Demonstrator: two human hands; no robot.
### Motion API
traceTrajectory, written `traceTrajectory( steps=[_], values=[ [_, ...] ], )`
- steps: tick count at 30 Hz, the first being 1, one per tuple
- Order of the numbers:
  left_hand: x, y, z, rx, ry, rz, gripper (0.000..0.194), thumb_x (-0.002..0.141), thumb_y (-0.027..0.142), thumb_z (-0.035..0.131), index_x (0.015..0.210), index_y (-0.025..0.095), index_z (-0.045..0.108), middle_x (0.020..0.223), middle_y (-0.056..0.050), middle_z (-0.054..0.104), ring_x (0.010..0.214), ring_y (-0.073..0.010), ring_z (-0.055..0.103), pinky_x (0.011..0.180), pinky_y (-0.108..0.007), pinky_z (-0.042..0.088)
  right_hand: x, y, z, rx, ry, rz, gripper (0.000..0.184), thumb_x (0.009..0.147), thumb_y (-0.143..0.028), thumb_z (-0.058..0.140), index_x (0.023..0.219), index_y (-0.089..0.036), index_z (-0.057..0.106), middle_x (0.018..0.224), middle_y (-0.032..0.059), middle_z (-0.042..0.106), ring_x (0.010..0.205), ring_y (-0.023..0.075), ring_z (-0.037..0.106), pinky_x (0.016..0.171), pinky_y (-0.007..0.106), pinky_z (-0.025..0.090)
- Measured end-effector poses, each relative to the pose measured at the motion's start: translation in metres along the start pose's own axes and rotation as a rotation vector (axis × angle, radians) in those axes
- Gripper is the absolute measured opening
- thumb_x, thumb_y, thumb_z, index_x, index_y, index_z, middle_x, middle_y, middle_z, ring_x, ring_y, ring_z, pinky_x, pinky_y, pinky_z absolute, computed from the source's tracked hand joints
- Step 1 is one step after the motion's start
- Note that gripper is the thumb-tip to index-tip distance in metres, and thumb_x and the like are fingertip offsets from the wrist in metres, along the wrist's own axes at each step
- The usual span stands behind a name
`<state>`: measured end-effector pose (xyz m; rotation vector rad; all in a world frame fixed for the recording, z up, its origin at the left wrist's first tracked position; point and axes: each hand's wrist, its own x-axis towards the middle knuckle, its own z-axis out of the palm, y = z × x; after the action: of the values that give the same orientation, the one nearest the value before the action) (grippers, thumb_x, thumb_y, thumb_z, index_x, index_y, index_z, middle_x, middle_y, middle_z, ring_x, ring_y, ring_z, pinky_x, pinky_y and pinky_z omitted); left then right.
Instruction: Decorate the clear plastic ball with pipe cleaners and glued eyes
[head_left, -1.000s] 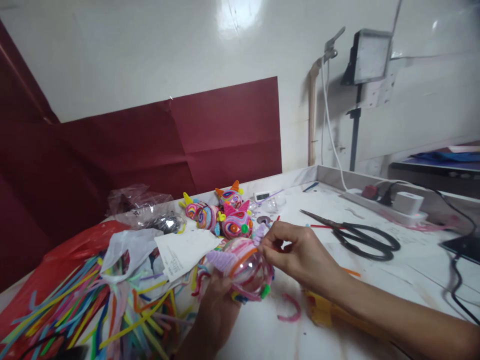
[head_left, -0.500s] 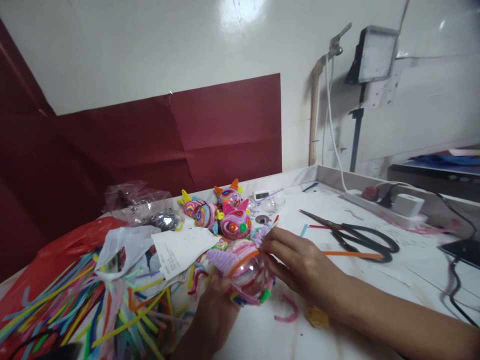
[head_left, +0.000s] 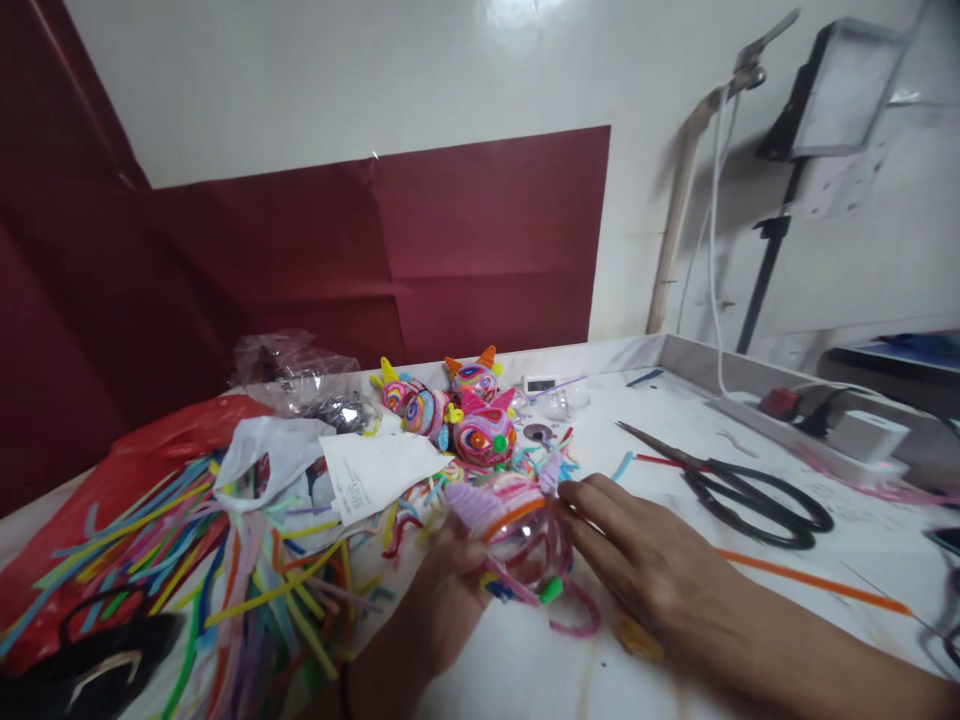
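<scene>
A clear plastic ball (head_left: 529, 540), partly covered with pink, orange and lilac pipe cleaners, is between my hands above the tabletop. It has two lilac ears (head_left: 474, 506), a green piece at the lower right and bare plastic in the middle. My left hand (head_left: 444, 580) is closed round its left side, thumb near the left ear. At the other side, my right hand (head_left: 637, 550) has bent fingers against the ball beside the right ear (head_left: 552, 470); its fingertips are partly hidden. Below lies a curled pink pipe cleaner (head_left: 581, 612).
Finished pipe-cleaner animal heads (head_left: 484, 430) stand behind the ball. Many loose pipe cleaners (head_left: 262, 590) spread over the left, with a white paper packet (head_left: 382, 470). Black-handled scissors (head_left: 757, 500) and an orange pipe cleaner (head_left: 817, 580) lie right, near a power strip (head_left: 810, 450).
The view has swung left, so everything sits farther right. Both hands stay on the ball, with the right fingers still beside the right ear. More of the orange pipe cleaner shows.
</scene>
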<state>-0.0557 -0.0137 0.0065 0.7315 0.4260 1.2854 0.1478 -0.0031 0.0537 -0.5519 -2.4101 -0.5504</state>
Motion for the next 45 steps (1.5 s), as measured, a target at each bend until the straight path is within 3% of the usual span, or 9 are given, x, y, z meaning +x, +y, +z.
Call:
traceTrajectory(
  steps=[3,5,8,12,20,28,36,45],
  values=[
    [0.001,-0.005,-0.008,0.000,-0.033,-0.007,0.032,0.072,0.017,0.067,0.103,0.024,0.067,0.113,-0.006,0.070,0.111,-0.0282,0.062,0.096,-0.045,0.047,-0.003,-0.004,0.000,0.028,-0.015,0.039,0.030,0.095,-0.011,0.034,0.094,-0.009,0.064,0.086,0.0142,0.062,0.078,0.0230,0.059,0.061,0.034,0.055],
    [0.000,-0.007,-0.011,0.009,-0.048,-0.011,0.028,0.076,0.017,0.064,0.103,0.025,0.067,0.111,-0.004,0.071,0.108,-0.0246,0.064,0.097,-0.043,0.046,-0.004,-0.007,0.000,0.015,0.029,0.048,0.028,0.095,-0.022,0.040,0.098,-0.007,0.064,0.088,0.0164,0.063,0.083,0.0251,0.061,0.065,0.035,0.057],
    [-0.001,-0.008,-0.008,0.013,-0.065,-0.008,0.029,0.076,0.017,0.063,0.103,0.025,0.066,0.110,-0.003,0.071,0.109,-0.0238,0.064,0.099,-0.042,0.046,-0.005,-0.010,0.002,-0.017,0.098,0.073,0.040,0.093,-0.042,0.046,0.104,-0.007,0.062,0.094,0.0197,0.064,0.088,0.0275,0.061,0.066,0.037,0.058],
    [-0.001,-0.006,-0.002,0.021,-0.078,-0.002,0.043,0.075,0.018,0.061,0.117,0.024,0.062,0.115,-0.006,0.069,0.111,-0.0260,0.062,0.097,-0.042,0.047,-0.008,-0.012,0.008,-0.067,0.139,0.069,0.048,0.092,-0.050,0.048,0.104,-0.004,0.058,0.096,0.0226,0.062,0.087,0.0292,0.061,0.062,0.037,0.058],
    [0.001,-0.007,-0.005,-0.030,-0.120,-0.001,0.049,0.074,0.014,0.062,0.122,0.025,0.058,0.117,-0.005,0.068,0.115,-0.0252,0.060,0.100,-0.039,0.043,-0.008,-0.014,0.015,-0.056,0.140,0.088,0.045,0.090,-0.044,0.053,0.111,-0.004,0.055,0.095,0.0198,0.060,0.084,0.0265,0.060,0.062,0.036,0.058],
    [0.001,-0.008,-0.005,-0.044,-0.114,-0.004,0.051,0.071,0.017,0.063,0.121,0.025,0.058,0.105,-0.005,0.071,0.106,-0.0264,0.064,0.096,-0.041,0.044,-0.006,-0.014,0.016,-0.090,0.142,0.087,0.044,0.088,-0.041,0.055,0.114,-0.006,0.053,0.097,0.0200,0.061,0.087,0.0286,0.062,0.063,0.038,0.059],
    [0.001,-0.009,-0.007,-0.096,-0.165,0.007,0.053,0.074,0.016,0.059,0.125,0.027,0.054,0.120,-0.006,0.065,0.111,-0.0271,0.061,0.096,-0.042,0.045,-0.007,-0.015,0.015,-0.094,0.117,0.081,0.044,0.089,-0.040,0.054,0.113,-0.004,0.052,0.100,0.0210,0.058,0.088,0.0279,0.062,0.065,0.036,0.060],
    [0.001,-0.010,-0.010,-0.120,-0.186,-0.018,0.047,0.076,0.018,0.057,0.123,0.024,0.057,0.114,-0.007,0.068,0.104,-0.0274,0.065,0.094,-0.044,0.045,-0.009,-0.013,0.019,-0.099,0.118,0.096,0.045,0.090,-0.041,0.053,0.114,-0.004,0.052,0.103,0.0213,0.056,0.091,0.0280,0.060,0.066,0.036,0.060]
  ],
)
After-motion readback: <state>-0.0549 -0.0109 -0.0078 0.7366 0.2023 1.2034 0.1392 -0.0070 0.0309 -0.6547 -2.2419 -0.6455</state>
